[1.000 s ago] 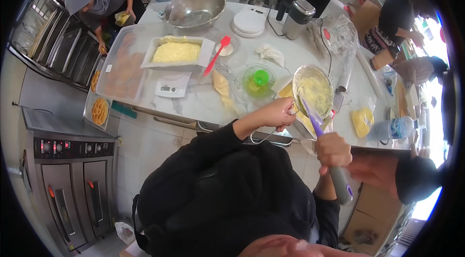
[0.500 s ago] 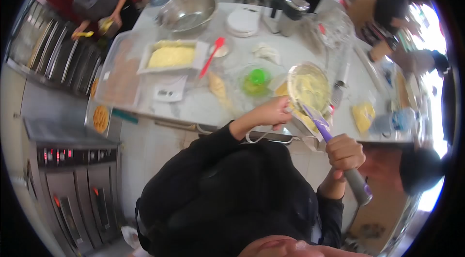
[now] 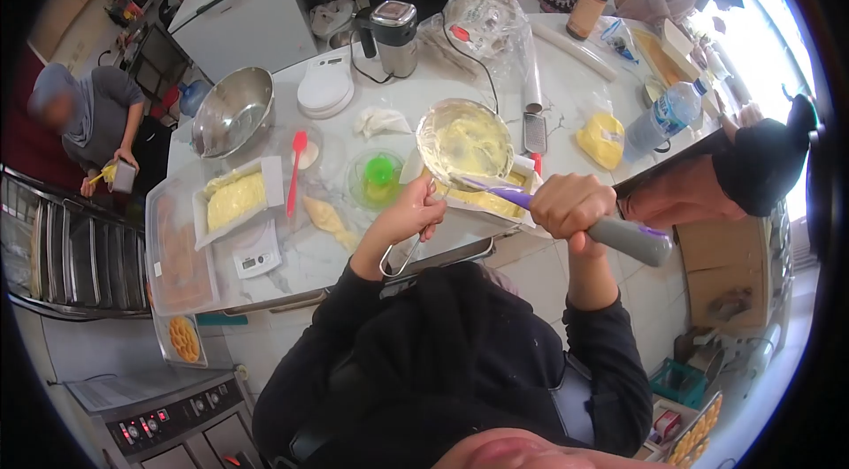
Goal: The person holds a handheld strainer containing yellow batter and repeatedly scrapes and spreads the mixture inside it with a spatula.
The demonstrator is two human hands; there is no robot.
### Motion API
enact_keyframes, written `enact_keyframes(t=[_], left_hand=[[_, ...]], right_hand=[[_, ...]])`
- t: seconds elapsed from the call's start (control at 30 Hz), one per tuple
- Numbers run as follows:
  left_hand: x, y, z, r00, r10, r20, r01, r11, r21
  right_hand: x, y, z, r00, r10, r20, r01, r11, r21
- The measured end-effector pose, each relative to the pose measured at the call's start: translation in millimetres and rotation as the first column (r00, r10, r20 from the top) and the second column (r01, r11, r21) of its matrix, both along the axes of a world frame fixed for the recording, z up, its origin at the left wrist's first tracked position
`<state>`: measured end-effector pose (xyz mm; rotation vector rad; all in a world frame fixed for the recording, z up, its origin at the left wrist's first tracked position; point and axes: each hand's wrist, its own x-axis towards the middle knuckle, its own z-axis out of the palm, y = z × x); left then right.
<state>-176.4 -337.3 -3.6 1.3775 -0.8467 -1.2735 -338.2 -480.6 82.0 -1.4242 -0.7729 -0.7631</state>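
My left hand [image 3: 409,213] is closed around the wire-loop handle of a metal saucepan [image 3: 437,118]. The pan is tilted towards me, with pale yellow batter [image 3: 473,140] smeared over its inside. In my right hand [image 3: 573,208], the fingers wrap the thick grey handle of a spatula [image 3: 630,241] with a purple shaft. The spatula's far end reaches the saucepan's near rim. Below the saucepan, a paper-lined rectangular tin [image 3: 537,190] holds more yellow batter, partly hidden by the pan and spatula.
To the left stand a second batter-filled tin [image 3: 202,208], a scale [image 3: 256,250], a red spatula [image 3: 296,173] and a steel bowl [image 3: 232,111]. A green-centred bowl [image 3: 378,173] is near my left hand. A grater [image 3: 535,133] and water bottle [image 3: 663,120] lie right. Other people stand around.
My view has turned and sharpened. The spatula now lies more level across the saucepan's rim, and my right hand is higher and nearer the pan. Both hands keep their holds.
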Motion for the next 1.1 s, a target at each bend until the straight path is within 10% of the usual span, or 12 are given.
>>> enact_keyframes(t=[0.23,0.43,0.67,0.93,1.1], left_hand=[[-2,1,0,0.995,-0.065,-0.080,0.065,0.998,0.005],[8,4,-11,0.997,-0.055,-0.053,0.057,0.998,0.040],[-5,1,0,0.999,-0.027,0.027,0.026,0.997,0.068],[4,4,-14,0.999,0.009,-0.036,-0.008,1.000,0.020],[-6,6,1,0.998,-0.021,-0.054,0.024,0.998,0.056]], right_hand=[[15,0,-29,0.953,-0.298,0.049,0.302,0.937,-0.175],[0,5,-6,0.997,-0.043,-0.057,0.037,0.994,-0.104],[27,-9,-17,0.904,-0.395,0.164,0.416,0.901,-0.125],[4,2,-16,0.993,0.117,0.012,-0.116,0.992,-0.040],[19,16,-46,0.957,-0.237,0.169,0.270,0.940,-0.209]])
